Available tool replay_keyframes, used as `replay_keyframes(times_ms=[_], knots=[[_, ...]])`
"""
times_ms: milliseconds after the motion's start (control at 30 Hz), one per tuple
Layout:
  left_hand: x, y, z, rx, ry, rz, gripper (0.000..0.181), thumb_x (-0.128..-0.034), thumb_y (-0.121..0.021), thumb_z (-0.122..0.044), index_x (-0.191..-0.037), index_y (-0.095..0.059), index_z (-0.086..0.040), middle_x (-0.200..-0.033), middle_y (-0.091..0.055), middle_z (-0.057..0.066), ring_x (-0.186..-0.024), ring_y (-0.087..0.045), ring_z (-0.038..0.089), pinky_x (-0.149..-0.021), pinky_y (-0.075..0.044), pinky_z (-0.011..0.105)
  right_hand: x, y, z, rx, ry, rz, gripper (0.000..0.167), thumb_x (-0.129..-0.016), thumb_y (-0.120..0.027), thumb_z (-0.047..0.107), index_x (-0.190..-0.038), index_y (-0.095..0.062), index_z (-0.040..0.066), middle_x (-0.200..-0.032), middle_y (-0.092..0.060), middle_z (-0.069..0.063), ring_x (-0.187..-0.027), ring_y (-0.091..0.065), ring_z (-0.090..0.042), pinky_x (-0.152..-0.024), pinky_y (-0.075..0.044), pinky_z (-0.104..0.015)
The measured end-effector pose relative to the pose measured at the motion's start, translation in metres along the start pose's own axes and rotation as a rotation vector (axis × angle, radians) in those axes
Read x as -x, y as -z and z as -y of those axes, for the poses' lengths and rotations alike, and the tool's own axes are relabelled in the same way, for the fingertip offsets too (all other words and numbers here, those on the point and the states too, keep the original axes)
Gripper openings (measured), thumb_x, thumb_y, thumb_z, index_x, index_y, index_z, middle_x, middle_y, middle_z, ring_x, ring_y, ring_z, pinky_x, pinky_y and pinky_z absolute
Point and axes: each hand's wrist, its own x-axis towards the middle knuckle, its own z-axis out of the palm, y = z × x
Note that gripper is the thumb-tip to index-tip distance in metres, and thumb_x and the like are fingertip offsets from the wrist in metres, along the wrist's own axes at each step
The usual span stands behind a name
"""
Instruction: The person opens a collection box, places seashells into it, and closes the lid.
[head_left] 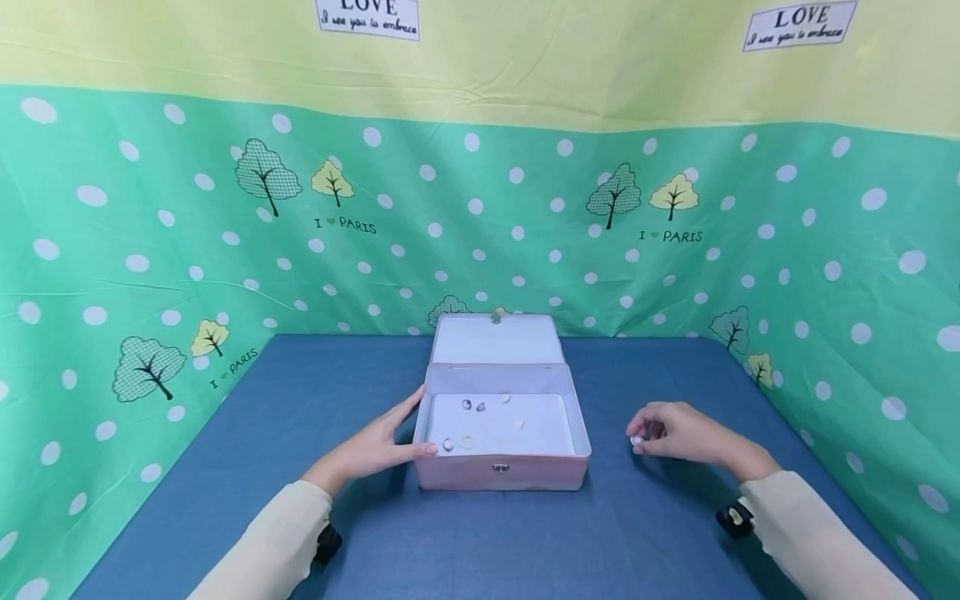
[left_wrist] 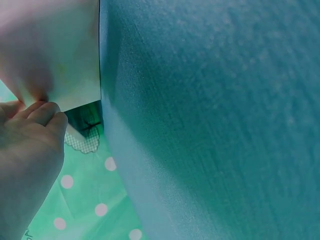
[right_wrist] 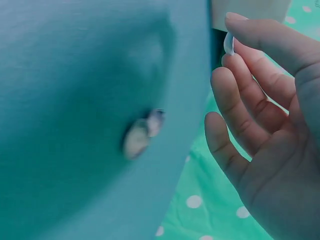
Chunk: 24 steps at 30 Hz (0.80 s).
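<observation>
A pink metal box [head_left: 502,473] stands with its lid [head_left: 497,340] tipped back. Several small seashells, among them a dark one [head_left: 467,405] and a pale one [head_left: 467,442], lie on its white floor. My left hand [head_left: 367,446] rests at the box's left side, thumb over the front-left rim and fingers against the outer wall [left_wrist: 60,60]. Right of the box, my right hand [head_left: 682,432] pinches a small pale seashell [right_wrist: 229,44] between thumb and fingertips. Two more seashells [right_wrist: 137,140] lie on the table below it, blurred in the right wrist view.
A blue cloth [head_left: 495,542] covers the table. Green and yellow curtains [head_left: 480,208] with dots and trees enclose the back and both sides. Dark wrist cameras are worn at the left cuff [head_left: 327,543] and right cuff [head_left: 735,518].
</observation>
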Motion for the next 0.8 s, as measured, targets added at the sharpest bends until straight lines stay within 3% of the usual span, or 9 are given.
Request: replay_keyframes(times_ms=[133,433,800], knots=[[0.001,0.000,-0.001,0.007,-0.006,0.001,0.100,-0.0877,-0.075,-0.047,-0.162,-0.010,-0.034,-0.166,-0.012,0.010,-0.151,-0.012,0.036,-0.111,-0.021,0.066,-0.006,0.010,0.007,0.027,-0.004,-0.017,0.015,-0.092,-0.076,0.018,-0.103,-0.073,0.010,-0.092,-0.062,0.005,-0.076,-0.057,-0.009,-0.059,-0.051,-0.028],[0.001,0.000,0.000,0.007,-0.003,0.000,0.099,-0.0876,-0.076,-0.047,-0.161,-0.011,-0.036,-0.167,-0.012,0.008,-0.151,-0.012,0.035,-0.112,-0.021,0.065,-0.015,0.023,0.017,0.048,0.019,-0.036,0.015,-0.093,-0.075,0.026,-0.105,-0.072,0.019,-0.096,-0.064,0.006,-0.082,-0.060,-0.011,-0.070,-0.053,-0.029],[0.000,0.000,0.000,0.009,0.004,0.007,0.101,-0.0874,-0.074,-0.052,-0.162,-0.008,-0.035,-0.167,-0.011,0.007,-0.151,-0.012,0.034,-0.112,-0.021,0.065,-0.033,0.030,0.036,0.094,0.071,-0.050,0.015,-0.093,-0.075,0.026,-0.105,-0.073,0.018,-0.098,-0.065,0.007,-0.082,-0.060,-0.010,-0.072,-0.053,-0.030]])
